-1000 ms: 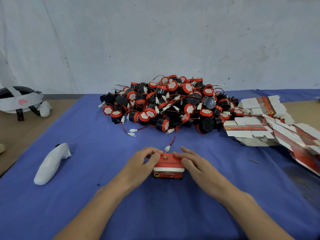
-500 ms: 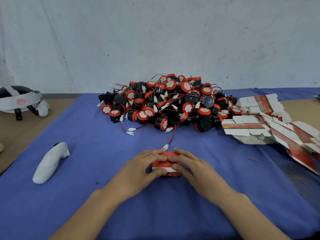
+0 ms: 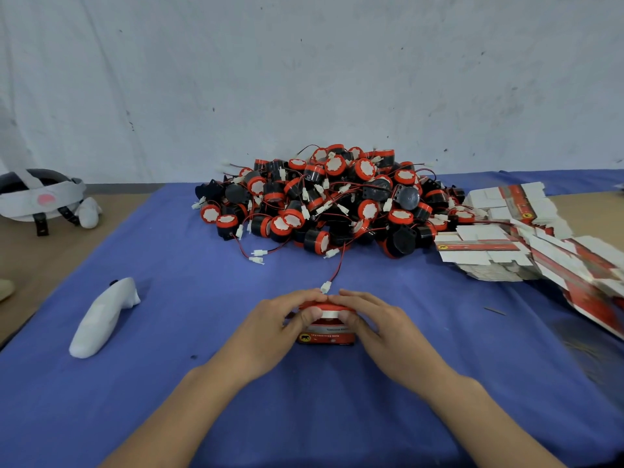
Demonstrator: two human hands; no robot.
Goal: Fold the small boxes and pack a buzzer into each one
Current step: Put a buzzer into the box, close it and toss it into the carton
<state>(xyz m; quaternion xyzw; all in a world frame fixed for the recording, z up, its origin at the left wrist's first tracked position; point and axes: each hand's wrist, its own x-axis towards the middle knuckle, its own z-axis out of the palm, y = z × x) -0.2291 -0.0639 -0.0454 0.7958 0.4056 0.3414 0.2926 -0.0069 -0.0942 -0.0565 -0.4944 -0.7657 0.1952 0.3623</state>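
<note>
A small red box (image 3: 327,335) is held on the blue cloth (image 3: 189,383), between both hands. The left hand (image 3: 270,329) is curled round its left side and the right hand (image 3: 381,329) round its right side, with the fingers laid over the far edge and the thumbs pressed on the white flap on top. A white plug (image 3: 326,287) on a red wire lies just behind the fingertips. Farther back a pile of buzzers (image 3: 337,204) is heaped; flat boxes (image 3: 499,244) are stacked to its right. A white controller (image 3: 101,319) lies well to the left.
</note>
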